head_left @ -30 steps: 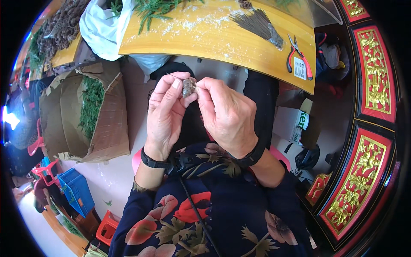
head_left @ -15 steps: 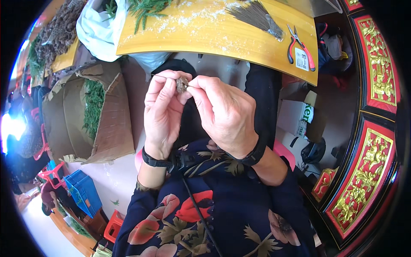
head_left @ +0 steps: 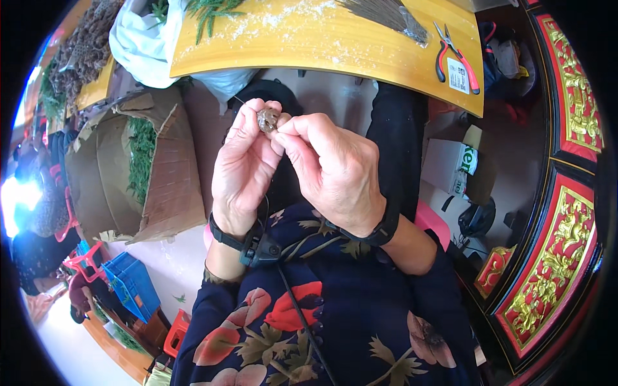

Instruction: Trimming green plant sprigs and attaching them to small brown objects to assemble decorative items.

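My left hand (head_left: 239, 164) is raised over my lap, thumb and fingers closed around a small dried seed pod (head_left: 267, 120), brown and pitted with dark holes. A thin dark wire or stem (head_left: 239, 100) pokes out beyond the left fingertips. My right hand (head_left: 338, 167) pinches with thumb and forefinger at the pod's lower right edge; what lies between those tips is too small to make out. Ahead on the yellow table (head_left: 283, 56) lie red-and-black handled pliers (head_left: 456, 59) and a bundle of thin brown stems or wires (head_left: 386, 16), partly wrapped in clear plastic.
White crumbs and green sprigs (head_left: 209, 14) lie on the table beside a white plastic bag (head_left: 138, 48). To the left are an open cardboard box (head_left: 170, 174) with greenery, a blue crate (head_left: 131, 286) and dried brown pods (head_left: 84, 45). Carved red-and-gold panels (head_left: 547, 257) stand at the right.
The pod has turned in my left fingers, showing its holed side, and shifted slightly left and up. My right pinch stays at its edge. The thin wire now shows behind the left fingers.
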`<state>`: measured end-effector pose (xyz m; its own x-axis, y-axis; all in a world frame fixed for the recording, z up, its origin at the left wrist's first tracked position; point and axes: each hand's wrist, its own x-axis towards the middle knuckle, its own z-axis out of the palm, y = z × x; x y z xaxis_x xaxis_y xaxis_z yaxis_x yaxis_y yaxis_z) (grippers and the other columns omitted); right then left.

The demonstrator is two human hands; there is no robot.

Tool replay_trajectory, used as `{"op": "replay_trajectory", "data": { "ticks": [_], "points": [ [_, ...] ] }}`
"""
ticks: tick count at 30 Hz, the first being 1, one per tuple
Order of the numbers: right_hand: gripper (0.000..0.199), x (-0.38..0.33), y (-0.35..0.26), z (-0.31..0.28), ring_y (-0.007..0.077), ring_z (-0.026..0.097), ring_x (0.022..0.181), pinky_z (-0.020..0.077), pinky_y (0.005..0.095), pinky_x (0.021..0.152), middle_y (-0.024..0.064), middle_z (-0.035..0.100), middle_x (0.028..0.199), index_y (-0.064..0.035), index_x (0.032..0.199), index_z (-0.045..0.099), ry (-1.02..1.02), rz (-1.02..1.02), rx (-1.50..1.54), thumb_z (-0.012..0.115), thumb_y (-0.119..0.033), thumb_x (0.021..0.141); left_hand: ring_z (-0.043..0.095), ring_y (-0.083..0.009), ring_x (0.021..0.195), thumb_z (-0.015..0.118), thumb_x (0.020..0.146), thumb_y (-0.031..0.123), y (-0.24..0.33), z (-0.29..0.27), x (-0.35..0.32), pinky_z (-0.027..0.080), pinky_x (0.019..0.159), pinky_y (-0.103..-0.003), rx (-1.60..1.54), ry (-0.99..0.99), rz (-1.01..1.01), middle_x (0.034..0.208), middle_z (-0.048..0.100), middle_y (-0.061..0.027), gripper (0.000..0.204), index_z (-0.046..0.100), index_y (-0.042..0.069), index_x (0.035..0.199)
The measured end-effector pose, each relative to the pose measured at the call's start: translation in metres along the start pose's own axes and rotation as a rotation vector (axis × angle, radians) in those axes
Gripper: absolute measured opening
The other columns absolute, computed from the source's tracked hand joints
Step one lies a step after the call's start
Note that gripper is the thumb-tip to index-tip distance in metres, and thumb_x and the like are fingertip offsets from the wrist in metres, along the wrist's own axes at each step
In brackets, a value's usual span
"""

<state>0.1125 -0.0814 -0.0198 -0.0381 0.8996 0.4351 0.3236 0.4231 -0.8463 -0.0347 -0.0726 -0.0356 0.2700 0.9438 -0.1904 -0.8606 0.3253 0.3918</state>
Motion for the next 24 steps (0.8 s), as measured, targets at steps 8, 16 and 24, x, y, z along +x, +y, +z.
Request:
{"op": "replay_trajectory", "data": {
  "ticks": [8,16,24],
  "points": [
    [0.008,0.010,0.012,-0.016,0.0245,0.066,0.066,0.0509,0.0297,0.058,0.0115,0.065,0.076,-0.0018,0.088,0.059,-0.146,0.106,0.020,0.064,0.000,0.083,0.059,-0.0235,0.101,0.051,0.096,0.011,0.006,-0.007,-0.003,0.053,0.087,-0.033,-0.184,0.109,-0.169,0.116,0.057,-0.0158,0.021,0.056,0.001,0.114],
    [0.008,0.032,0.019,-0.036,0.0282,0.060,0.070,0.0467,0.0348,0.060,0.0100,0.059,0.073,-0.0019,0.084,0.057,-0.296,-0.154,-0.082,0.063,0.001,0.079,0.060,-0.0231,0.100,0.049,0.098,0.014,0.006,-0.002,-0.010,0.054,0.085,-0.030,0.233,0.056,-0.125,0.108,0.059,-0.0151,0.022,0.056,-0.002,0.112],
    [0.008,0.036,0.009,-0.045,0.0299,0.057,0.069,0.0456,0.0362,0.059,0.0099,0.058,0.072,-0.0026,0.081,0.057,-0.463,-0.147,-0.036,0.064,-0.001,0.078,0.061,-0.0200,0.089,0.050,0.097,0.015,0.014,-0.006,-0.012,0.053,0.075,-0.026,0.360,-0.149,-0.222,0.104,0.061,-0.0171,0.023,0.057,-0.003,0.110]
  ]
}}
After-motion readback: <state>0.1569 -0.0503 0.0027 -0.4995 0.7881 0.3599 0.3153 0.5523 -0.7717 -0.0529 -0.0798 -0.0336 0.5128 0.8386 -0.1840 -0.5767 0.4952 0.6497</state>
